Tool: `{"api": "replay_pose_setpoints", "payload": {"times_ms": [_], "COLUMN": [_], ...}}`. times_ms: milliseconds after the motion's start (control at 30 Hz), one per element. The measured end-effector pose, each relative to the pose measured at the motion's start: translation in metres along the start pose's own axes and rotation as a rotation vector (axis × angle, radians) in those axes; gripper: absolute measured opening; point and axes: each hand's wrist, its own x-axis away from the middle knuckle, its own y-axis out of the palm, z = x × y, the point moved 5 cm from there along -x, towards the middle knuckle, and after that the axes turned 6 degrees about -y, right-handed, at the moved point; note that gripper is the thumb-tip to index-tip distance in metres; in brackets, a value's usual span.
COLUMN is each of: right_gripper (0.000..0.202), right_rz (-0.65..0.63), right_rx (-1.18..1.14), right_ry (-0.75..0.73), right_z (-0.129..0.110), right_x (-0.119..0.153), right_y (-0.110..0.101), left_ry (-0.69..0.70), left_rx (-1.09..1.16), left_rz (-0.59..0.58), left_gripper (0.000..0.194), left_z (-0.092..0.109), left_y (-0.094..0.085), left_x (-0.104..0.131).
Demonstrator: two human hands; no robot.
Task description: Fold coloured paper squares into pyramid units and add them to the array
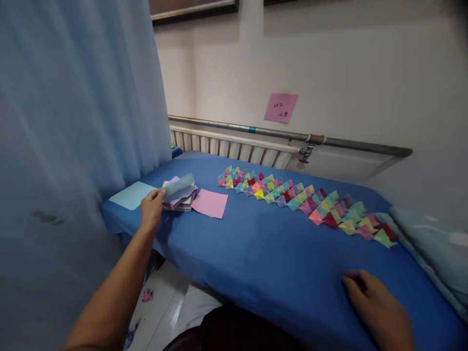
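Observation:
My left hand (152, 207) pinches the edge of a pale grey-blue paper sheet (181, 185), raised above a stack of coloured paper (179, 205). Flat beside the stack, on its right, lies a pink paper square (211, 203). To the left is a light blue sheet (132, 195). My right hand (375, 304) rests near the front right of the blue-covered bed (263, 248), fingers curled, with no object visible in it. Rows of small folded paper pieces (292, 195) in many colours stretch along the far side.
A blue curtain (80, 122) hangs at the left. Behind the bed are a radiator (234, 148) and a metal pipe (274, 130). A pink note (281, 107) is on the wall. A pale blue pillow-like bundle (431, 243) lies at the right. Pink scraps (147, 295) are on the floor.

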Motion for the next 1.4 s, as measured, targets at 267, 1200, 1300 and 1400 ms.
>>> {"api": "replay_pose_setpoints", "payload": {"times_ms": [267,1200,1300,1400], "right_gripper": [0.034,0.017,0.015,0.02], "right_rz": [0.027,0.072,0.078,0.12], "right_rx": [-0.024,0.018,0.001,0.011], "right_ry": [-0.034,-0.133,-0.171,-0.188], "right_z": [0.008,-0.016,-0.015,-0.003], "right_x": [0.0,0.014,0.013,0.007], "right_y": [0.004,-0.015,-0.013,-0.005], "left_ry": [0.107,0.485,0.475,0.465], "left_rx": [-0.001,-0.699,-0.599,-0.607], "left_rz": [0.289,-0.338,-0.349,-0.373], "left_gripper": [0.027,0.041,0.037,0.041], "left_z": [0.019,0.005,0.006,0.003], "left_y": [-0.036,0.004,0.008,0.01], "left_x": [-0.036,-0.003,0.002,0.007]}}
